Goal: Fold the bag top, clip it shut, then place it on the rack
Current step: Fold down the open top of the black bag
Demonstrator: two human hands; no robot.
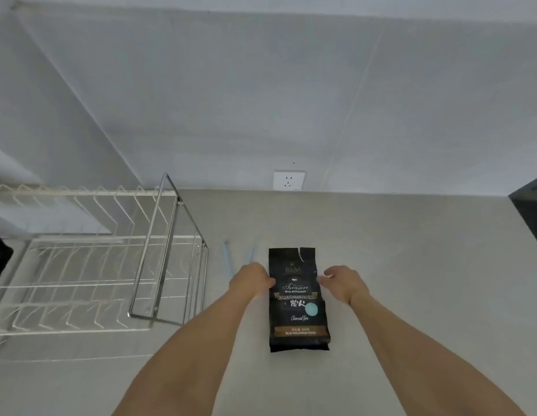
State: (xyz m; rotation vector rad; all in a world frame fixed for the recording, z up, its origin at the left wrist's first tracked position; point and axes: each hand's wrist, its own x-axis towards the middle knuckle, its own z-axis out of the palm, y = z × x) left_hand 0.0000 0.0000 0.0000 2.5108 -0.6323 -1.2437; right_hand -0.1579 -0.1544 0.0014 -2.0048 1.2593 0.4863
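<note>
A black coffee bag lies flat on the grey countertop, its torn top pointing away from me and unfolded. My left hand touches the bag's left edge just below the top section. On the opposite edge, at the same height, rests my right hand. Neither hand has lifted the bag. Two pale blue clip sticks lie on the counter just left of the bag, partly hidden behind my left hand. The wire rack stands at the left.
A metal frame rises at the rack's right end, close to my left forearm. A wall socket sits behind the bag. A dark object occupies the far right edge of the counter.
</note>
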